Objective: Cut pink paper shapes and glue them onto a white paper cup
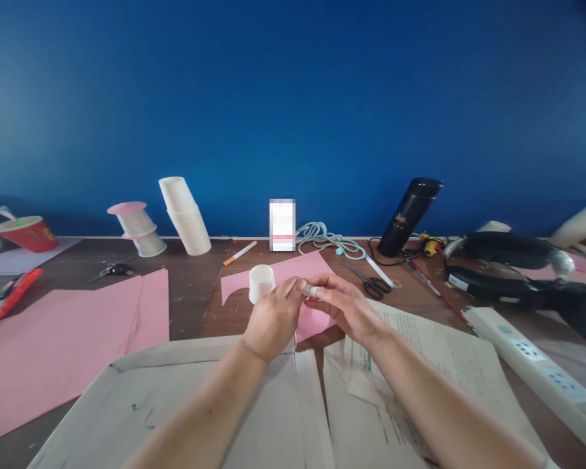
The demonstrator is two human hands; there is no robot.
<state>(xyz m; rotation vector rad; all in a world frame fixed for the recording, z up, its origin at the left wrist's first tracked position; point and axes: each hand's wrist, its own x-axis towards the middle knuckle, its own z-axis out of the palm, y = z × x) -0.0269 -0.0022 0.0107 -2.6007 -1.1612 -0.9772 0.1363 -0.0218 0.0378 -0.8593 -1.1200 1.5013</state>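
Note:
A small whitish, partly see-through tube-like piece (311,290) is pinched between my two hands; its exact kind is too small to make out. My left hand (279,316) curls its fingers around the left end, while my right hand (348,305) grips the other end with thumb and fingertips. Just left of my left hand, a white paper cup (261,284) stands upside down on the table. Cut pink paper (305,264) lies behind and beneath my hands, partly hidden by them. Scissors (374,284) rest to the right of my right hand.
Stacked paper cups (185,218), a cup tower with pink discs (137,228), a phone (282,225) and a black bottle (406,218) stand along the wall. Pink sheets (78,339) lie left, with a red cutter (17,296). A power strip (532,365) lies right.

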